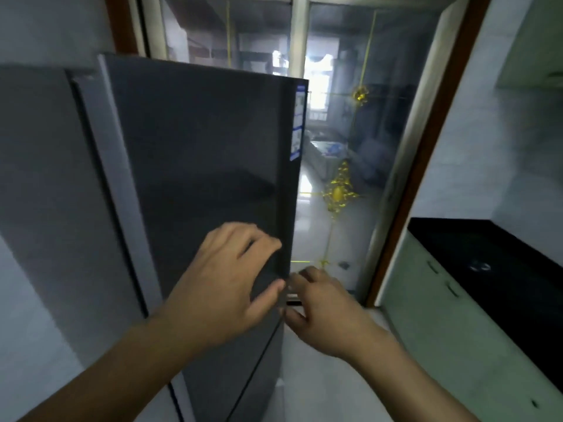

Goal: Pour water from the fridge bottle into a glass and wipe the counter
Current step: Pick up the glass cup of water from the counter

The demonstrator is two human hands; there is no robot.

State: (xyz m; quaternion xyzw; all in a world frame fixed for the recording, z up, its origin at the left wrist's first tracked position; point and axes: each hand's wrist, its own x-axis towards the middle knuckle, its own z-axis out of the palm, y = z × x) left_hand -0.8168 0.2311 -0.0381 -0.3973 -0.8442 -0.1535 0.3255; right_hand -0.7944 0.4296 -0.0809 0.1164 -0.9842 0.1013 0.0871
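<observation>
With your right hand (323, 306) you are gripping the upright free edge of the fridge door (207, 166), your left hand (225, 278) lying with a slack grip on its face just beside, the bottle sitting unseen, presumably behind it.

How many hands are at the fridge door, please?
2. The left hand spreads over the door front near its free edge; the right hand grips that edge just beside it. None seems hidden.

The fridge door (201, 166) looks glossy dark glass, the counter (499, 263) polished black, the sliding door (350, 147) glazed.
</observation>
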